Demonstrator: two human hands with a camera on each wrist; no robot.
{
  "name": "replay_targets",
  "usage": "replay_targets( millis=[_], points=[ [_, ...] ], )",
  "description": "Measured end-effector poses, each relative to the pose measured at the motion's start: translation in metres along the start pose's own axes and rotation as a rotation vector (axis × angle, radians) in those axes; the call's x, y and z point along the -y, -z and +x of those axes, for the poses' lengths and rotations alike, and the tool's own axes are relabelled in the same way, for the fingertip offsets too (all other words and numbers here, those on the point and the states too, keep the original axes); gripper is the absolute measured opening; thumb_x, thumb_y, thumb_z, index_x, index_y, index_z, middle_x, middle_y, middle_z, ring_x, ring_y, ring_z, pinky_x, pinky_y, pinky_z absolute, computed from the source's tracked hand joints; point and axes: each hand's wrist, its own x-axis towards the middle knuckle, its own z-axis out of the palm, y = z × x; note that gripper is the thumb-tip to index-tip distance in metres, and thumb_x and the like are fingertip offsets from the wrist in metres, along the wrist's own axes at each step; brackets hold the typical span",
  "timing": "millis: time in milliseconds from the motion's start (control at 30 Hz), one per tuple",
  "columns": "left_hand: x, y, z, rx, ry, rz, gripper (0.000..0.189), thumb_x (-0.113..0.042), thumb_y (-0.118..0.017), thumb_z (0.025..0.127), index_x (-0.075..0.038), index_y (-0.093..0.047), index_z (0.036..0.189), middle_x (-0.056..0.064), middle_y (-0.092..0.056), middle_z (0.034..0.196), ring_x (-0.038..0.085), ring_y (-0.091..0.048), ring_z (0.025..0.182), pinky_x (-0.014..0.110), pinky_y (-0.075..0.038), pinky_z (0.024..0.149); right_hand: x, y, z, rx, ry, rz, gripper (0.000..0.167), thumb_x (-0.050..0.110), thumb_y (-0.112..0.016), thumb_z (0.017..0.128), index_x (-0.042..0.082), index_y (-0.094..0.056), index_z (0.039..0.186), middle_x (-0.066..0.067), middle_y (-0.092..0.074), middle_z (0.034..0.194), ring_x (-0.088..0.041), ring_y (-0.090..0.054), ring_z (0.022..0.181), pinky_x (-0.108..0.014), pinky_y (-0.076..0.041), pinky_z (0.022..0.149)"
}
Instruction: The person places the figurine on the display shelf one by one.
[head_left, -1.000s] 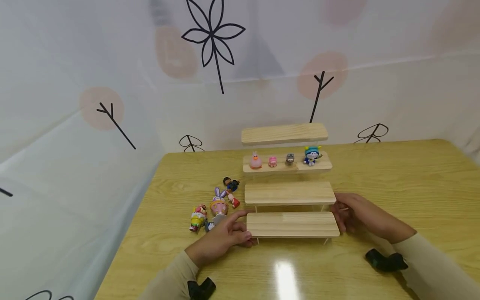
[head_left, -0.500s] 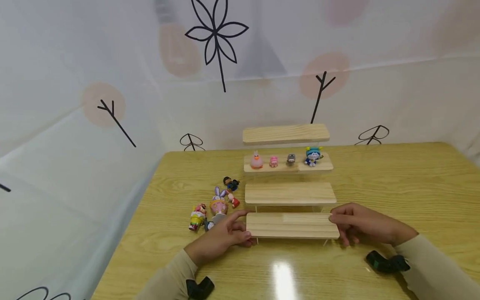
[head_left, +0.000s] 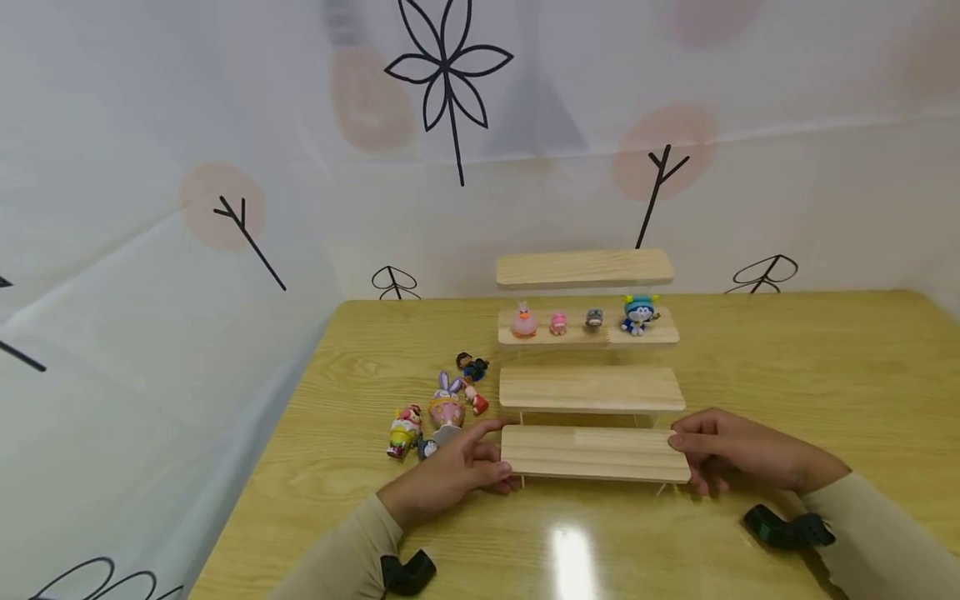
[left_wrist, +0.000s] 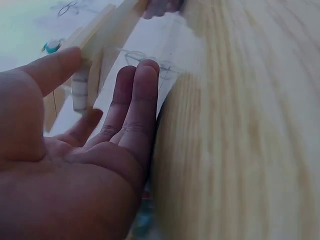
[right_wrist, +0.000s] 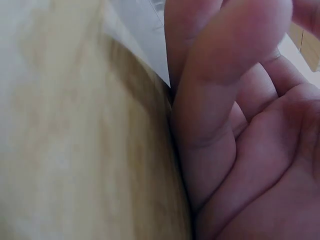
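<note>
Both my hands are on the four-tier wooden display rack (head_left: 592, 388), which stands right of centre on the wood-grain table (head_left: 810, 367). My left hand (head_left: 450, 475) grips the left end of the nearest shelf board (head_left: 592, 454); thumb and forefinger pinch the board's end, and in the left wrist view the other fingers extend free of it. My right hand (head_left: 742, 450) holds the right end of the same board, thumb laid over the top edge (the fingertips underneath are hidden from the head camera). The board lies level across its thin supports (head_left: 522, 481), lowest and nearest of the four.

Third tier, counting from the near side, left to right: a pink duck figurine (head_left: 524, 322), a small pink figurine (head_left: 558, 323), a small grey figurine (head_left: 594, 319) and a blue figurine in a horned turquoise hat (head_left: 638, 317). Left of the rack, clustered on the table: a dark-haired figurine (head_left: 472, 367), a red-clad figurine (head_left: 476, 398), a rabbit-eared figurine (head_left: 447, 408), a yellow-clad figurine (head_left: 405, 432) and, just beside my left hand, a small dark figurine (head_left: 427, 448). Far side: white cloth (head_left: 555, 204) printed with black plant outlines.
</note>
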Motion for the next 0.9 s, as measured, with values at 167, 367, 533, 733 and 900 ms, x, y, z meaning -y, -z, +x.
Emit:
replay_targets(
  millis=[167, 367, 533, 733, 900],
  points=[
    [-0.017, -0.006, -0.008, -0.023, 0.043, 0.215, 0.069, -0.024, -0.062, 0.101, -0.025, -0.023, 0.157, 0.011, -0.068, 0.106, 0.023, -0.072, 0.094, 0.034, -0.061, 0.081, -0.002, 0.001, -0.004, 0.036, 0.026, 0.014, 0.038, 0.007, -0.027, 0.110, -0.020, -0.037, 0.086, -0.025, -0.063, 0.076, -0.025, -0.062, 0.064, -0.033, -0.057, 0.056],
    [-0.044, -0.006, -0.021, -0.194, -0.003, 0.574, 0.054, -0.036, -0.059, 0.102, -0.024, -0.040, 0.151, -0.001, -0.065, 0.104, 0.020, -0.068, 0.081, 0.027, -0.055, 0.062, -0.001, 0.001, -0.006, 0.054, 0.040, 0.018, 0.034, 0.006, -0.026, 0.110, -0.018, -0.038, 0.089, -0.013, -0.068, 0.077, -0.022, -0.065, 0.066, -0.033, -0.057, 0.056],
    [-0.063, 0.003, -0.018, -0.407, -0.097, 0.687, 0.036, -0.030, -0.057, 0.103, -0.027, -0.055, 0.139, 0.002, -0.067, 0.105, 0.019, -0.066, 0.082, 0.028, -0.054, 0.061, 0.000, 0.000, -0.006, 0.051, 0.045, 0.031, 0.033, 0.006, -0.026, 0.110, -0.017, -0.036, 0.089, -0.027, -0.061, 0.075, -0.019, -0.068, 0.069, -0.032, -0.057, 0.056],
    [-0.070, 0.023, -0.002, -0.576, -0.141, 0.850, 0.031, -0.028, -0.057, 0.103, -0.028, -0.059, 0.134, -0.004, -0.067, 0.102, 0.010, -0.063, 0.088, 0.029, -0.053, 0.064, -0.004, 0.001, -0.004, 0.056, 0.040, 0.034, 0.032, 0.008, -0.026, 0.111, -0.013, -0.034, 0.089, -0.014, -0.067, 0.077, -0.016, -0.067, 0.069, -0.030, -0.058, 0.057],
    [-0.071, 0.042, 0.013, -0.616, -0.095, 0.970, 0.033, -0.027, -0.058, 0.103, -0.022, -0.059, 0.135, -0.001, -0.066, 0.107, 0.017, -0.063, 0.102, 0.033, -0.054, 0.071, -0.004, 0.000, -0.002, 0.030, 0.023, 0.021, 0.033, 0.010, -0.027, 0.111, -0.015, -0.035, 0.091, -0.008, -0.069, 0.078, -0.013, -0.068, 0.069, -0.030, -0.058, 0.057]
  ],
)
